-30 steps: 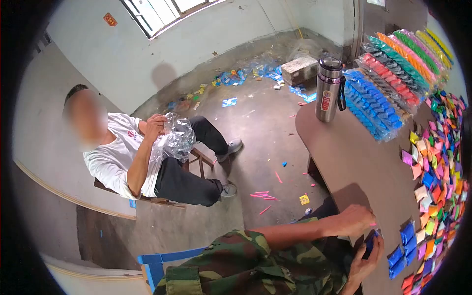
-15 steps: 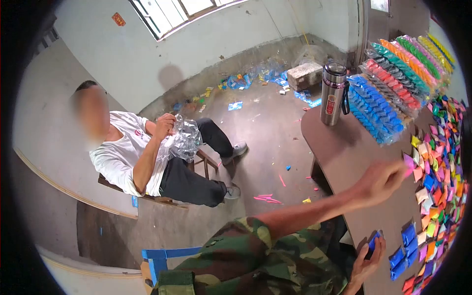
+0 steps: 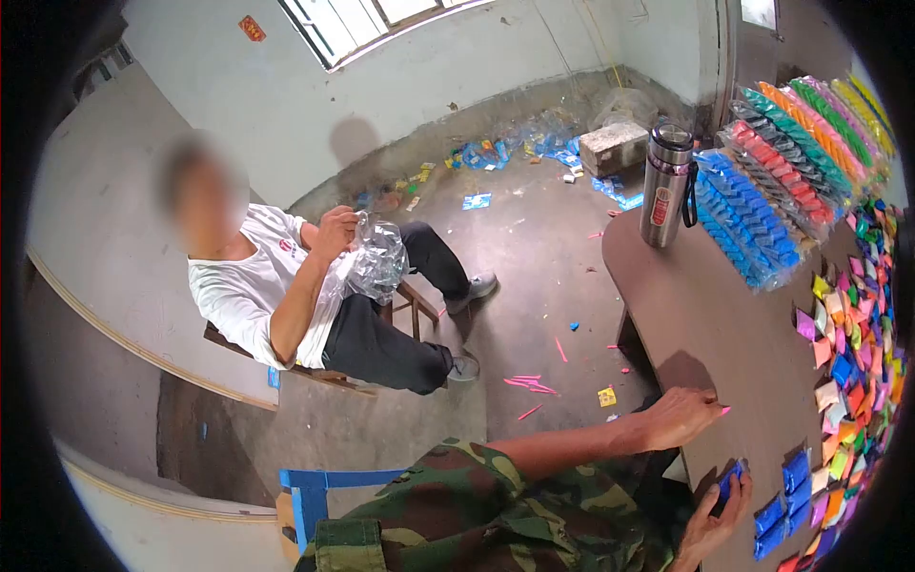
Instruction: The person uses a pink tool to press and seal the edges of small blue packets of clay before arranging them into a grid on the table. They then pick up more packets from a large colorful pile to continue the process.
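Note:
My left hand [image 3: 679, 418] is over the near edge of the brown table [image 3: 686, 315], fingers pinched, with a small bright pink piece [image 3: 724, 410] at the fingertips; most of it is hidden. Lower down, my right hand [image 3: 717, 520] rests at the table edge with its fingers round a shiny dark blue packet [image 3: 731, 480]. Beside that hand, several matching blue packets [image 3: 797, 481] lie in small rows on the tabletop. Farther across spreads a dense heap of small packets [image 3: 853, 367] in many colours.
A steel flask [image 3: 664, 195] stands near the table's rounded corner. Behind it lie clear bags of coloured packets [image 3: 772, 162]. A seated person [image 3: 276, 276] to the left handles clear plastic [image 3: 379, 262]. Pink strips [image 3: 530, 384] and scraps litter the floor; a concrete block [image 3: 613, 148] sits by the wall.
My left hand has drawn back from the heap's edge toward me, bringing a small pink piece. My right hand keeps the blue packet. The view has shifted slightly.

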`<act>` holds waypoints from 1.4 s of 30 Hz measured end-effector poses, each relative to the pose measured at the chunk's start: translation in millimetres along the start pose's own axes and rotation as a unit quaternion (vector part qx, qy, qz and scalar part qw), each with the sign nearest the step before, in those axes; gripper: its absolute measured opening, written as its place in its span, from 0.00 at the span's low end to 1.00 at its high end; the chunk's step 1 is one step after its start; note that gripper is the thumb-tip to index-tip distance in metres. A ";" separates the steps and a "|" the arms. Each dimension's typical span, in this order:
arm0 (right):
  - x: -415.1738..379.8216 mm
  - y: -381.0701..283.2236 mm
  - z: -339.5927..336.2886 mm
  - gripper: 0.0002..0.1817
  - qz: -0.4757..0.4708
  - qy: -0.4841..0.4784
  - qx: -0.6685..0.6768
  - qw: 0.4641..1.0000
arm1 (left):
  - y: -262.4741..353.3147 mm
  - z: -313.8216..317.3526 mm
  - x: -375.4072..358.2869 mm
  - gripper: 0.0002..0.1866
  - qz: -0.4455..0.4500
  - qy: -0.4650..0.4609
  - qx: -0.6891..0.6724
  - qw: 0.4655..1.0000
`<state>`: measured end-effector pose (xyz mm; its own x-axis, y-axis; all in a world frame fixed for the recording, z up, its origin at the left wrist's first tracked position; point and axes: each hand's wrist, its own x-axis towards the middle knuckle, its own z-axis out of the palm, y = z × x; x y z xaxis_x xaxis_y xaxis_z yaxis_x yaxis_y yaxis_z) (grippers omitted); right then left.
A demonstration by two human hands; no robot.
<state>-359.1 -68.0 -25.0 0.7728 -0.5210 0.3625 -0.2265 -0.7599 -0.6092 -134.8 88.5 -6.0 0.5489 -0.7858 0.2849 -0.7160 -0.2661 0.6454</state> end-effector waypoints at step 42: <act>17.1 -41.1 -18.7 0.23 -0.131 0.102 0.016 0.986 | -6.5 22.3 8.6 0.11 -0.030 0.018 0.033 0.999</act>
<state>-347.7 -52.9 19.5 0.6659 -0.3775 0.6435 -0.0133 -0.8684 -0.4957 -135.0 71.0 -23.5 0.6065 -0.7465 0.2737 -0.7075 -0.3497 0.6142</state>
